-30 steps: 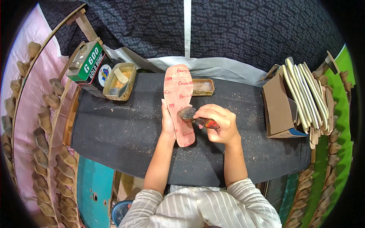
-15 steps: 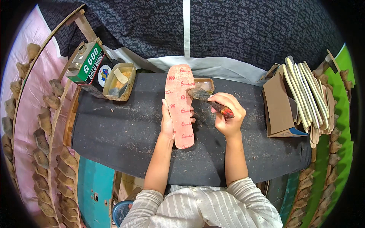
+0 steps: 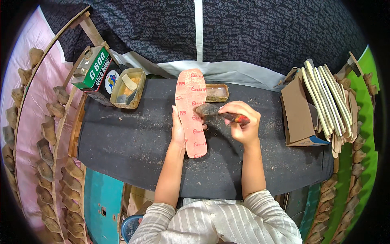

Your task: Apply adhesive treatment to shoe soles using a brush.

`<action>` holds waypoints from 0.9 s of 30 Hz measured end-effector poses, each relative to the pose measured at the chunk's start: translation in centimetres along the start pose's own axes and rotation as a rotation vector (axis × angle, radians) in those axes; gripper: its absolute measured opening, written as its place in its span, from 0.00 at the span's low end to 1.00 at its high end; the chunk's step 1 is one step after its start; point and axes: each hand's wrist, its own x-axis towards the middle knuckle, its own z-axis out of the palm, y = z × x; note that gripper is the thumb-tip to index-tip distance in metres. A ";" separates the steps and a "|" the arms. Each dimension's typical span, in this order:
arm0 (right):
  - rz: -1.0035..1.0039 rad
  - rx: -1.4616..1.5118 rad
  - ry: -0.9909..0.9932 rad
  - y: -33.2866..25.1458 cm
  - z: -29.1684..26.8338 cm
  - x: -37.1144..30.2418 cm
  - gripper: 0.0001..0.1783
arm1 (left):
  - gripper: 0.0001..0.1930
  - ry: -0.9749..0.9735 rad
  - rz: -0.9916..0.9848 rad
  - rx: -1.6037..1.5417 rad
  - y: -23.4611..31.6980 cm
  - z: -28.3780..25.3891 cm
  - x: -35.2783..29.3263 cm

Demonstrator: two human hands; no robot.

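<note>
A long pink insole board with red print stands lengthwise before me, above the middle of the table. My left hand grips its left edge, thumb on the near side and fingertips showing past the right edge. My right hand is closed round a dark, crusted brush with red and yellow at its handle end. The brush tip rests against the board's face, right of its middle. Just beyond, partly behind the board, lies a small shallow tray.
At the left stand a green and black metal can and a grubby tub holding scrapers. A cardboard box packed with upright sole-shaped boards stands at the right. Racks of wooden shoe lasts flank the dark-covered table.
The brush and my right hand have moved a little toward me along the board, the tip also shifting left. My left hand and the board have barely moved.
</note>
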 end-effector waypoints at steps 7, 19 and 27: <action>-0.040 -0.165 0.171 1.0 0.6 -0.1 0.20 | 0.41 -0.011 -0.033 0.016 0.0 -0.5 -0.1; -0.039 -0.066 0.092 0.3 -0.4 0.2 0.19 | 0.41 -0.103 -0.071 -0.101 0.4 -0.5 -0.2; -0.077 -0.048 -0.037 0.1 -0.7 0.1 0.19 | 0.41 -0.090 -0.056 -0.105 0.4 -0.9 0.1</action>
